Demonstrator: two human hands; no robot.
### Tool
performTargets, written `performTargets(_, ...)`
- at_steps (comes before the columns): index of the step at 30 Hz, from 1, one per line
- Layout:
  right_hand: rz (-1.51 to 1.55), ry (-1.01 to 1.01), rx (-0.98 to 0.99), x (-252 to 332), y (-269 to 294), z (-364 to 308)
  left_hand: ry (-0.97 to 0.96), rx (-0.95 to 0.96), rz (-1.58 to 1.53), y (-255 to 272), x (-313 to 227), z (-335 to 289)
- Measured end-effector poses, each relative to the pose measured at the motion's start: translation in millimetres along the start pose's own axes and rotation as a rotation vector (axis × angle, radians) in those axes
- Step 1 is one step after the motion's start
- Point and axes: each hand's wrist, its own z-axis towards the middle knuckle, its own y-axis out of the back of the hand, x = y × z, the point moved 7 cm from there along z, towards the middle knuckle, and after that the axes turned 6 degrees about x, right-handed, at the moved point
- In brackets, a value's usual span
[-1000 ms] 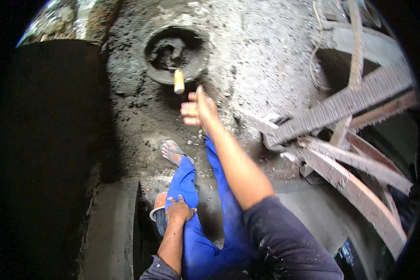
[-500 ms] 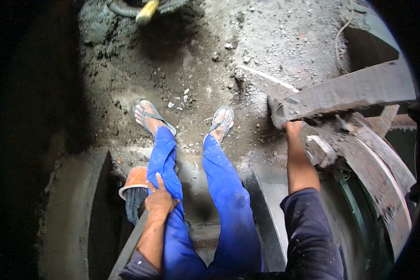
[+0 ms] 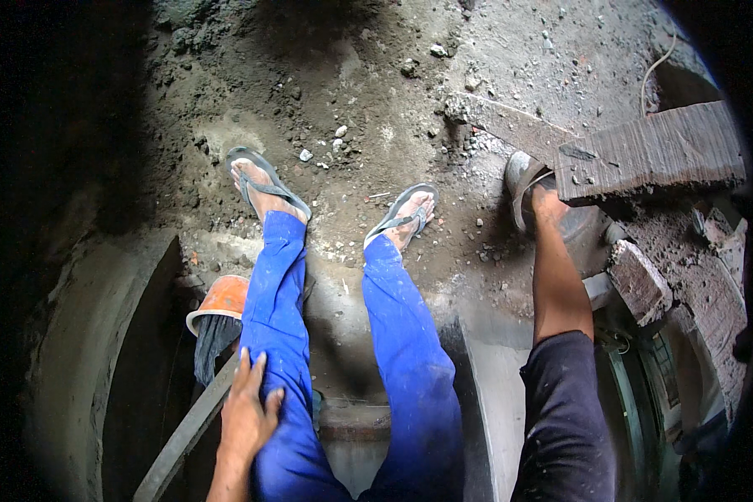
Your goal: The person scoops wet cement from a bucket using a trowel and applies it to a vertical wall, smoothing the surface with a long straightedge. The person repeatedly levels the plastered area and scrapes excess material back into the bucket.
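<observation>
My left hand (image 3: pixel 249 412) lies on the left leg of my blue trousers (image 3: pixel 280 335), near the knee, its fingers spread and holding nothing. On the right, my right hand (image 3: pixel 547 202) reaches down to a grey, cement-coated round vessel (image 3: pixel 520 186) with an open rim. Its fingers go inside or behind that rim, and a rough wooden plank (image 3: pixel 644 159) partly covers them and the vessel. Whether the fingers grip the vessel cannot be seen.
My feet in flip-flops (image 3: pixel 263 186) stand on dirty ground with loose stones (image 3: pixel 340 132). An orange bucket (image 3: pixel 223 294) with dark cloth (image 3: pixel 216 347) is beside my left leg. Broken boards (image 3: pixel 640 280) pile up at the right. A thin cord (image 3: pixel 657 67) lies at the far right.
My left hand has slid back along the trouser leg toward me. The vessel and my right hand now show farther right, as the view has shifted; more of the vessel sticks out from the plank.
</observation>
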Motion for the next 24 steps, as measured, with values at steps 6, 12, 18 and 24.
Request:
performTargets(6, -0.018, 0.017, 0.284, -5, -31, 9, 0.136, -0.121, 0.143, -10, -7, -36)
performTargets(12, 1.319, -0.385, 0.444, -21, -36, -31, 0.138, -0.144, 0.226, 6, -9, -51)
performTargets(18, 1.959, -0.419, 0.488, -22, 35, -136, 0.215, -0.205, 0.074, 18, -12, -52)
performTargets(24, 2.135, -0.439, 0.647, 105, 94, -247, 0.212, -0.162, 0.099, 25, 1, -34)
